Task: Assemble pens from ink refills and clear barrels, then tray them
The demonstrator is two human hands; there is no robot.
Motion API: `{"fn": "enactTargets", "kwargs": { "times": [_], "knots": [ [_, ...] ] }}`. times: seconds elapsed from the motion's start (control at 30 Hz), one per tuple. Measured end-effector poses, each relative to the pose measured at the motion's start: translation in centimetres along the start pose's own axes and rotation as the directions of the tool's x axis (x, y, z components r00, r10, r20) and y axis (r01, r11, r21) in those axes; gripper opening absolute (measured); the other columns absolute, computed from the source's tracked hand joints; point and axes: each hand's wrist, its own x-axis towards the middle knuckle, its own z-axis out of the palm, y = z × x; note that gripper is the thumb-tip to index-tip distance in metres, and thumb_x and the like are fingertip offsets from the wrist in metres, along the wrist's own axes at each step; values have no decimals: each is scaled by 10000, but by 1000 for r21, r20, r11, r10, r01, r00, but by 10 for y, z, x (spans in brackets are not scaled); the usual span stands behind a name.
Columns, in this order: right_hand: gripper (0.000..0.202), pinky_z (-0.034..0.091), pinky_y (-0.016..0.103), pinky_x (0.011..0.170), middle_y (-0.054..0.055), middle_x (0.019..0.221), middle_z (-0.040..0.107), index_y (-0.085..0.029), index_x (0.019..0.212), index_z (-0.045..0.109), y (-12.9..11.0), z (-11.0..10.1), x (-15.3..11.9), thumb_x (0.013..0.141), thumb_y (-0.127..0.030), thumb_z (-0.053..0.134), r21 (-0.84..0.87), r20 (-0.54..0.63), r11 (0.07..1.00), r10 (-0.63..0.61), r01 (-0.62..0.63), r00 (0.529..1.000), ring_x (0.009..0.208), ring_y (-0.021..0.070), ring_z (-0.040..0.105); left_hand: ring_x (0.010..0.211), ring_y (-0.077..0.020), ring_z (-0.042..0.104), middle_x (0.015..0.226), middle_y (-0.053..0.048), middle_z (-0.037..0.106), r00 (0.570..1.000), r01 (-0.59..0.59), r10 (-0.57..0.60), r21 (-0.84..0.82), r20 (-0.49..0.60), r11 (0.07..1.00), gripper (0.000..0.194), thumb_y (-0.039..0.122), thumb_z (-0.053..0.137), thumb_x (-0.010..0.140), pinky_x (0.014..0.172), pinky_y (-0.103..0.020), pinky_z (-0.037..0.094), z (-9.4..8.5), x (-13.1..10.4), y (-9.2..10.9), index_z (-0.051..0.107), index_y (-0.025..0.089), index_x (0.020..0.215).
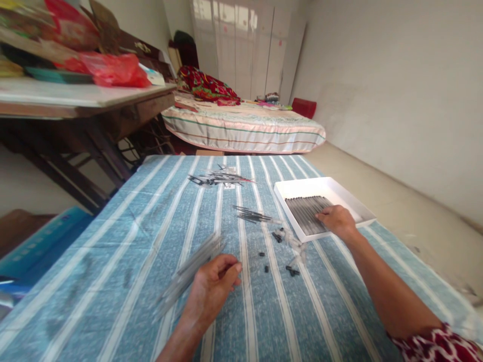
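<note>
Slim grey plastic-looking rods [305, 210] seem light, stiff, best pinched mid-length; right hand [338, 221] touches them, left hand [213, 286] apart; both hands' fingers narrow, grip unclear.

Rods [304, 213] are lined up in a box [352, 203] set along the right side of a table [113, 251]. To the box's left, sticks [252, 215] are laid out, with caps [266, 269] scattered nearer the front. A bundle of tubes [188, 271] is placed slantwise farther left, and a pile [221, 178] is spread toward the far end. Behind the table, a bed [245, 128] is topped by a blanket [207, 83] and backed by a cabinet [241, 55]. At far left, bags [113, 69] are heaped on a desk [56, 95]; the right is bounded by a wall [400, 100].
</note>
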Motion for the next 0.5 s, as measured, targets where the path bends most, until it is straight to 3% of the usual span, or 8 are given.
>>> {"fn": "enactTargets", "kwargs": {
  "times": [0.4,0.5],
  "knots": [
    [297,425,272,619,49,761,689,-231,790,729,3,0,2,757,-432,513,-20,-8,999,-33,32,999,765,214,619,574,-180,626,560,23,631,1000,-12,12,34,18,999,151,367,585,699,518,-260,479,0,-2,-1,623,222,716],
    [326,407,280,601,61,764,686,-229,792,725,4,-3,-1,774,-450,486,-46,-25,999,-17,16,1000,764,225,612,566,-179,622,555,21,631,1000,-12,13,38,-27,999,153,353,583,697,516,-260,478,-3,-2,1,619,208,729]
  ]
}}
